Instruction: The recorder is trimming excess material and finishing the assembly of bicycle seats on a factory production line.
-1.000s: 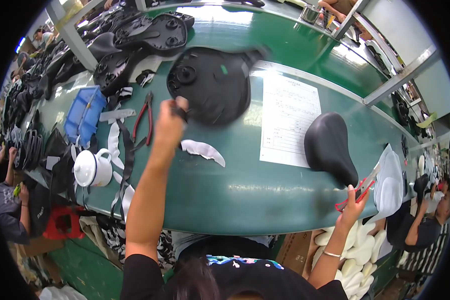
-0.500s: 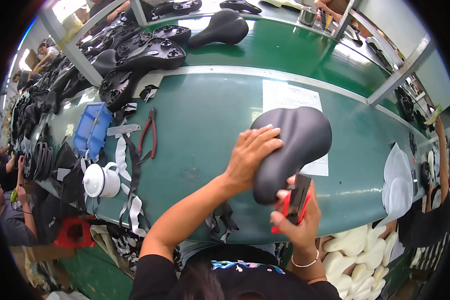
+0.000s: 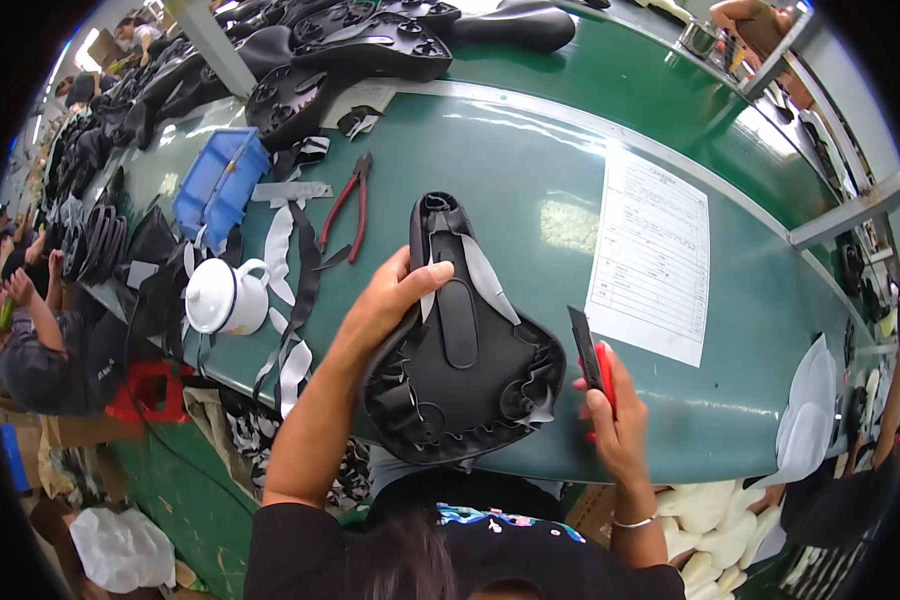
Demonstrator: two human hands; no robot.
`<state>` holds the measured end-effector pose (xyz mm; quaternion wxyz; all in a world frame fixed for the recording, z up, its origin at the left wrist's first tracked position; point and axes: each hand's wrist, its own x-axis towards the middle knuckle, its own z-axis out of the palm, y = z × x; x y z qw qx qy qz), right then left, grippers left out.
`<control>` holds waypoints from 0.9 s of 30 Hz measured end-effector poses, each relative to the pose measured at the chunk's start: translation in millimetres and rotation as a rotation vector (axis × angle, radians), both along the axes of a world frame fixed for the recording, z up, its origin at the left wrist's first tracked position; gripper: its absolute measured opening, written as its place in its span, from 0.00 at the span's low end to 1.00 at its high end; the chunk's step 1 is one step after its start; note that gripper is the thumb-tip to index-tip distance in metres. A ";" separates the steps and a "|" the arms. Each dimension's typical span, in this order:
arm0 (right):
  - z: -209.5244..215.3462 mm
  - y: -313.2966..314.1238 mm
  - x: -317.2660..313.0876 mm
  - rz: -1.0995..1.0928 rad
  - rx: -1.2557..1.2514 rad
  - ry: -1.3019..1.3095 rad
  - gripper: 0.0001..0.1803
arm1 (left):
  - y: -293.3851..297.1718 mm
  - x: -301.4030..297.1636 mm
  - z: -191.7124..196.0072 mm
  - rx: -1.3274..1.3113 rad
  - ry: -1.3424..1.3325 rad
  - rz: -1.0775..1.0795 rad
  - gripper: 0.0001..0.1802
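Observation:
A black bicycle saddle [image 3: 500,370] is held underside up in front of me, narrow nose pointing away. Its cover's gathered edge shows around the base, and pale strips run along the nose. My left hand [image 3: 390,305] grips its left side, thumb on the underside near the nose. Just right of the saddle, apart from it, my right hand [image 3: 615,415] is closed around a red-and-black hand tool [image 3: 592,365]. The tool's long black part points up and away; its exact kind is not clear. A printed paper sheet [image 3: 650,260] lies on the green table [image 3: 490,150] beyond my right hand.
To the left are red-handled pliers [image 3: 345,210], a blue box [image 3: 220,185], a white enamel mug [image 3: 225,297] and scrap strips [image 3: 280,255]. Saddles [image 3: 370,50] pile up at the far left. Pale sheets [image 3: 808,410] lie on the right; cream pads [image 3: 715,520] sit below the table edge.
The saddle has been turned from smooth top up to underside up and brought nearer and left. My right hand has come away from it with the tool. The view has shifted.

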<state>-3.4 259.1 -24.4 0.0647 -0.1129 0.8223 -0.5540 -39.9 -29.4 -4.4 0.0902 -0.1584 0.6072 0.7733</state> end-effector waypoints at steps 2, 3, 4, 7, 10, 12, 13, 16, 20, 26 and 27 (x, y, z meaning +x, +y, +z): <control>3.7 11.6 -14.1 0.133 0.109 0.262 0.25 | -10.0 -5.5 -0.3 -0.082 0.000 -0.025 0.30; 7.5 13.5 -20.1 0.244 0.221 0.526 0.27 | -12.4 -8.8 -1.5 -0.160 0.003 -0.075 0.30; 19.7 10.1 -27.2 0.328 0.312 0.602 0.31 | -6.2 -14.4 5.8 -0.154 0.026 -0.098 0.29; 37.6 0.4 -45.0 0.477 0.709 0.684 0.34 | -3.9 -22.3 7.5 -0.177 0.063 -0.127 0.28; 17.2 6.1 -20.4 0.408 0.715 0.625 0.37 | -9.6 -18.8 -0.7 -0.209 0.064 -0.096 0.26; 1.0 7.2 12.8 0.312 0.712 0.509 0.39 | -12.4 -7.0 -1.2 -0.227 0.061 -0.055 0.25; -1.9 4.5 27.9 0.309 0.719 0.500 0.39 | -8.9 1.1 -3.7 -0.221 0.064 0.046 0.24; -0.7 -0.3 65.7 0.168 0.572 0.267 0.36 | 0.6 27.8 -7.8 -0.213 0.065 0.237 0.23; 9.2 9.1 67.1 0.172 0.444 0.276 0.35 | 0.0 54.2 -5.7 -0.217 0.102 0.399 0.19; 25.1 -58.3 -7.8 0.019 0.251 0.369 0.31 | 20.7 80.1 -0.4 -0.230 0.225 0.517 0.22; 24.2 -62.2 -20.9 0.022 0.245 0.382 0.31 | 20.3 84.7 -3.5 -0.233 0.237 0.524 0.22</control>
